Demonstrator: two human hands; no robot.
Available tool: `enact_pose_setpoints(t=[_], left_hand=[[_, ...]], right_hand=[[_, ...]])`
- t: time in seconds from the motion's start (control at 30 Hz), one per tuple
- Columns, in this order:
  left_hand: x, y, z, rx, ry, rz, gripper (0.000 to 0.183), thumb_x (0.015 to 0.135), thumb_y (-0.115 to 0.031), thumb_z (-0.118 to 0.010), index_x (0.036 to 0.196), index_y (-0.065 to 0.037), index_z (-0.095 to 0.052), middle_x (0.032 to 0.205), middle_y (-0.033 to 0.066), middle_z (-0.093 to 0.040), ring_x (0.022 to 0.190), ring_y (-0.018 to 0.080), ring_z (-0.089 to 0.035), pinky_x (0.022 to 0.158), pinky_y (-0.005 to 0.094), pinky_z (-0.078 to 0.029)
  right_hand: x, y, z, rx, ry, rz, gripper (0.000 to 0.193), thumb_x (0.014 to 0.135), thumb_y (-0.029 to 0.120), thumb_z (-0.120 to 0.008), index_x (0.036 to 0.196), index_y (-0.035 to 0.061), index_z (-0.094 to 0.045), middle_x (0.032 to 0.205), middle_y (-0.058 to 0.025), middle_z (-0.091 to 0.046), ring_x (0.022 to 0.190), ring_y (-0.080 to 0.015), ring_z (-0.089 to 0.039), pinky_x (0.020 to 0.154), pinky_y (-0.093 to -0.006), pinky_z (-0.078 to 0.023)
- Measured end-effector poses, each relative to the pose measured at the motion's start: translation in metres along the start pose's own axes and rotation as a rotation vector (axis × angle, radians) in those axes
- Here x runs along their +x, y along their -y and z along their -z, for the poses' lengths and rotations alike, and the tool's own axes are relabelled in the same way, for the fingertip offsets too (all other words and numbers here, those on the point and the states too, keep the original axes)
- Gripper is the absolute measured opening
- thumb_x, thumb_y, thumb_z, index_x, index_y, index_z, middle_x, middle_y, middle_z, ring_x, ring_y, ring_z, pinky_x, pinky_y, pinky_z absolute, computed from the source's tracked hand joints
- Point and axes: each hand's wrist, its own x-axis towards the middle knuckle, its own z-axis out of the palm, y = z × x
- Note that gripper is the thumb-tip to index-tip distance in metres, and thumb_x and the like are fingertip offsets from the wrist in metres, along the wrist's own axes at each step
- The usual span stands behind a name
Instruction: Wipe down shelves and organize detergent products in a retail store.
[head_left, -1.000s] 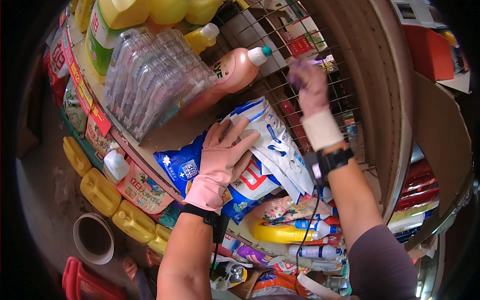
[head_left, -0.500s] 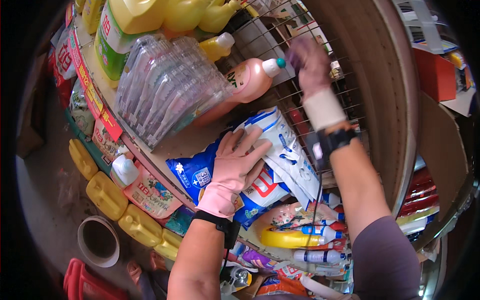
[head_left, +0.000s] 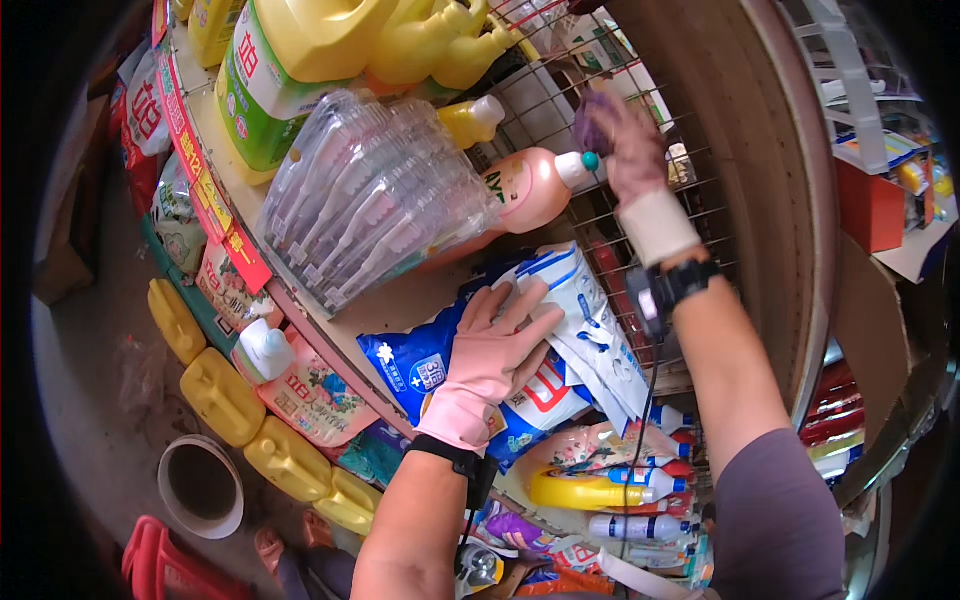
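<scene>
My left hand [head_left: 500, 345], in a pink glove, lies with fingers spread over a blue laundry detergent bag [head_left: 405, 368] and a white-and-blue pouch [head_left: 585, 310] leaning beside it. Higher up on the right, my right hand [head_left: 637, 155], also gloved and slightly blurred, grips a bunched purple cloth [head_left: 594, 122] in front of the wire mesh [head_left: 690, 190] at the shelf's back. A pink dish soap bottle [head_left: 535, 190] with a white and green cap stands close to that hand. Left of the bottle are clear packs of toothbrushes [head_left: 365, 200].
Large yellow jugs [head_left: 310, 45] crowd the shelf's far end. Bottles lie near the shelf's lower right, among them a yellow one [head_left: 580, 488]. Below the shelf edge [head_left: 310, 340] are several yellow containers [head_left: 220, 398] and a round bin [head_left: 200, 485]. A brown curved panel [head_left: 765, 200] borders the right.
The view has shifted, so shelf goods appear slightly lower and farther right. My right hand with the cloth has moved a little down along the mesh. My left hand stays on the bags.
</scene>
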Motion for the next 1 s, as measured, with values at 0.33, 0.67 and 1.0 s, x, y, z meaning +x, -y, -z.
enact_pose_setpoints(t=[0.33,0.67,1.0], left_hand=[[0.003,0.002,-0.001,-0.02,-0.004,-0.01,0.042,0.079,-0.021,-0.069,0.12,-0.026,-0.06,0.135,0.0084,-0.052,0.118,0.0411,-0.05,0.103,0.053,-0.036],[0.005,0.004,0.001,-0.06,-0.018,-0.032,0.044,0.079,-0.022,-0.069,0.122,-0.025,-0.058,0.137,0.0085,-0.05,0.117,0.0421,-0.051,0.102,0.053,-0.037],[0.001,0.007,0.0,-0.073,-0.003,-0.015,0.044,0.08,-0.023,-0.068,0.122,-0.026,-0.058,0.136,0.0084,-0.051,0.119,0.0413,-0.05,0.104,0.0529,-0.035]], right_hand=[[-0.073,-0.01,-0.031,-0.052,0.245,0.234,0.027,0.083,0.019,-0.054,0.107,0.0235,-0.065,0.105,-0.0074,-0.06,0.099,-0.0257,-0.058,0.084,-0.0377,-0.043],[0.065,-0.016,-0.003,-0.395,-0.161,-0.015,0.041,0.085,0.01,-0.054,0.124,0.0193,-0.061,0.144,-0.0103,-0.043,0.134,-0.0321,-0.037,0.109,-0.039,-0.036],[0.109,0.01,0.01,-0.551,-0.202,-0.087,0.05,0.081,0.011,-0.064,0.13,0.0111,-0.054,0.137,-0.0157,-0.048,0.116,-0.0334,-0.052,0.099,-0.0378,-0.045]])
